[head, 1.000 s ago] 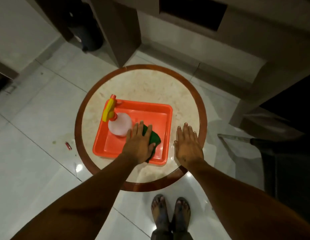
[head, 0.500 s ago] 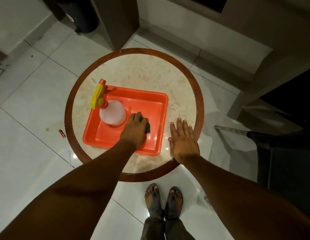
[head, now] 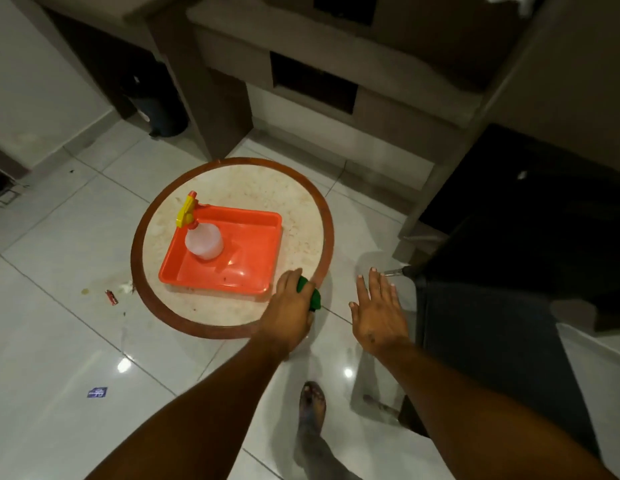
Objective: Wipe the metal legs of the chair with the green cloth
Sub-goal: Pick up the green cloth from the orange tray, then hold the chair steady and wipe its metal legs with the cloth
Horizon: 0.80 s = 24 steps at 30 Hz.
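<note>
Carrying the green cloth (head: 310,293) off the round table (head: 232,317), the left hand (head: 290,313) is clenching it over the table's near-right edge, just past the orange tray (head: 197,271). Cloth is bunched; only a lump is poking out past the knuckles, so its long axis can't be told; what shows is pointing right, toward the chair (head: 492,341). Right hand (head: 379,313) is hanging flat with fingers spread, grasping nothing, over the floor (head: 59,323) between table and chair. Spray bottle (head: 201,237) is standing in the tray's far-left corner, untouched. Step looks like fetching done, wiping not yet begun. One metal leg (head: 391,272) is poking out at the chair's far-left corner, another showing low near the seat's near corner. Next move is likely calling for stooping and wrapping cloth round a leg.
</note>
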Motion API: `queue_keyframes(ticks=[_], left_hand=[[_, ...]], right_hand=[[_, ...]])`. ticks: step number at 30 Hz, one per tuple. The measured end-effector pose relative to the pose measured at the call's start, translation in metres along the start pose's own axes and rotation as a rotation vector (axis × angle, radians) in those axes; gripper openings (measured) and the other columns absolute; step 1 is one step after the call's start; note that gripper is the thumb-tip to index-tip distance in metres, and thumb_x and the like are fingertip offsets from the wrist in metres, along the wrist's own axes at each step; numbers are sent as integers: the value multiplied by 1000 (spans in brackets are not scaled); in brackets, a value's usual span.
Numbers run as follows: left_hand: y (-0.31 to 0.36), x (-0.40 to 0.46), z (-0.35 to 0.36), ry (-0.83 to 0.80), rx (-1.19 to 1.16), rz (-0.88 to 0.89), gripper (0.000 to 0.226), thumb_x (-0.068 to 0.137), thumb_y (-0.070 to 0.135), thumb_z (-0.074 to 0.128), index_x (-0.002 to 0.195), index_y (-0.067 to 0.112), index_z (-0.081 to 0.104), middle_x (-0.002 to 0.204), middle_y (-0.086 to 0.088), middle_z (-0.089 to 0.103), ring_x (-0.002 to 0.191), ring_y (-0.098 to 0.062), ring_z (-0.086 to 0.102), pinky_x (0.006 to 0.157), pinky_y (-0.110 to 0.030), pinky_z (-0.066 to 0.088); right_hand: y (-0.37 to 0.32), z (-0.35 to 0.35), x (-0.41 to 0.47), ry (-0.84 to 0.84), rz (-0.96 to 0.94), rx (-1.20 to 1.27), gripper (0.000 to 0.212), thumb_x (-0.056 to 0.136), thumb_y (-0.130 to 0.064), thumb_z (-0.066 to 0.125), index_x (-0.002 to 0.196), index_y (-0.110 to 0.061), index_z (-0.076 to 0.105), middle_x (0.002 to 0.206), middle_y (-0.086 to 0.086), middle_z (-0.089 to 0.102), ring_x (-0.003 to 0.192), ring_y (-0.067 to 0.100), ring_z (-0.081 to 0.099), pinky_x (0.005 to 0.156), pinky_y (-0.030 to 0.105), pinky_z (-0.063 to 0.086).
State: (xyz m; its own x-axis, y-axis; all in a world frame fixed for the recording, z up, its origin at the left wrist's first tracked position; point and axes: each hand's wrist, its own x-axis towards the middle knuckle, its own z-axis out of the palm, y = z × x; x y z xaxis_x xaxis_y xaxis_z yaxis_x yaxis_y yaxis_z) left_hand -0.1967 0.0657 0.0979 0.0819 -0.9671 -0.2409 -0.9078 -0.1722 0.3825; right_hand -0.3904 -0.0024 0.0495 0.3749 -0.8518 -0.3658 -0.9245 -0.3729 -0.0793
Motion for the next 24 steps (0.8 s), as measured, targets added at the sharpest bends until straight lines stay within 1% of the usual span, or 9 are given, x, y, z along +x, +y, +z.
queue_keyframes(ticks=[3, 10, 13, 16, 19, 21, 22, 23, 24], left_hand=[[48, -34, 16, -15, -30, 59, 56, 90, 12, 66, 144, 12, 53, 164, -17, 33, 154, -34, 26, 120, -45, 42], [129, -94, 61, -114, -140, 50, 63, 95, 14, 63, 155, 13, 44, 171, -16, 22, 161, -33, 15, 125, -45, 37], [142, -101, 93, -135, -239, -2, 63, 95, 15, 62, 156, 16, 44, 171, -13, 22, 160, -31, 18, 125, -42, 34], [138, -98, 142, -106, -396, -142, 63, 93, 15, 64, 154, 15, 47, 168, -14, 29, 155, -34, 28, 125, -43, 34], [120, -93, 204, -42, -606, -332, 59, 89, 10, 69, 146, 7, 55, 152, -20, 49, 139, -39, 49, 120, -49, 41], [103, -94, 252, 5, -764, -499, 50, 89, 7, 70, 138, 6, 60, 131, -19, 63, 118, -42, 65, 104, -50, 55], [93, -95, 274, 17, -826, -566, 45, 89, 6, 69, 133, 7, 62, 116, -14, 68, 107, -40, 69, 93, -44, 59], [84, -97, 297, 29, -862, -615, 41, 89, 5, 69, 129, 9, 64, 102, -8, 69, 99, -37, 71, 83, -35, 58], [77, -98, 314, 33, -886, -647, 39, 89, 5, 69, 128, 10, 64, 95, -3, 67, 95, -34, 69, 79, -29, 55]], right_hand=[[31, -6, -54, 15, 25, 16, 66, 111, -45, 18, 166, -15, -3, 174, 16, -10, 161, 34, -11, 124, 44, -15], [90, -11, -162, 2, 61, 9, 64, 112, -39, 22, 166, -14, 0, 174, 15, -9, 161, 33, -9, 130, 48, -4], [113, 0, -176, -17, 60, 0, 64, 112, -38, 23, 166, -14, -1, 174, 14, -11, 161, 32, -10, 130, 47, -5], [131, 32, -164, -46, 53, 13, 64, 112, -37, 25, 166, -13, 0, 174, 14, -10, 161, 30, -10, 128, 44, -8], [146, 83, -141, -50, 14, 36, 64, 112, -35, 27, 166, -10, 4, 175, 15, -5, 162, 30, -6, 130, 44, -5], [156, 126, -124, -45, -10, 39, 65, 112, -35, 28, 165, -7, 7, 175, 17, -1, 162, 31, -2, 131, 44, -2], [162, 146, -115, -51, -15, 40, 66, 111, -37, 28, 165, -6, 7, 175, 17, 0, 162, 31, -1, 132, 45, 0], [169, 166, -108, -62, -17, 30, 67, 111, -40, 28, 165, -6, 7, 175, 17, 0, 162, 32, 0, 132, 46, 1], [177, 179, -103, -59, -23, 14, 69, 111, -42, 29, 165, -6, 7, 175, 17, 1, 162, 32, 1, 132, 47, 3]])
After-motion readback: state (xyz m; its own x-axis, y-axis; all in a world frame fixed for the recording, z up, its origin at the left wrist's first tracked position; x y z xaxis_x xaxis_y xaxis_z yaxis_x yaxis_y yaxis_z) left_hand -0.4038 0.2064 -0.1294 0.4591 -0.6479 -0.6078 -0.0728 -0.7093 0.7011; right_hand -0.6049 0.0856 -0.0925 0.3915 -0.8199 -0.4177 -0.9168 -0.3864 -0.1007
